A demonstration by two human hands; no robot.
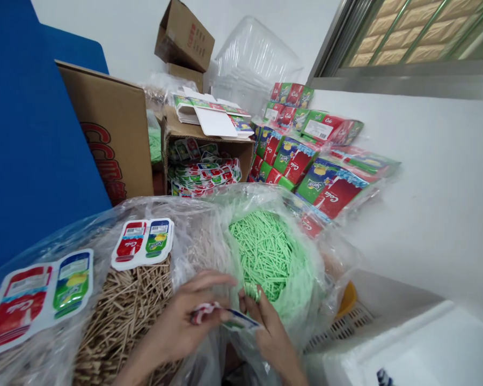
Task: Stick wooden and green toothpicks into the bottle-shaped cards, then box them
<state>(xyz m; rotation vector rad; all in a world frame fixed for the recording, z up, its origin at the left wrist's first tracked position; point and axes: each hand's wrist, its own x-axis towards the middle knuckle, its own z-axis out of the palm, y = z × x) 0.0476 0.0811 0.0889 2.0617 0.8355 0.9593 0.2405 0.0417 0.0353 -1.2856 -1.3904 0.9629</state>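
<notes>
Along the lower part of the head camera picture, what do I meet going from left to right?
Leftmost Cola-and-Sprite card, brown sticks, left hand, right hand, white box. The printed piece between the hands overlaps them, so I left it out.

Window (421, 29): barred, high on your right.
Blue panel (28, 155): upright at your far left.
Carton (118, 120): red-lettered, right beside that panel.
Clear tubs (253, 56): stacked ahead of you.
White box (414, 343): your lower right, basket (356, 320) near its left edge.
</notes>
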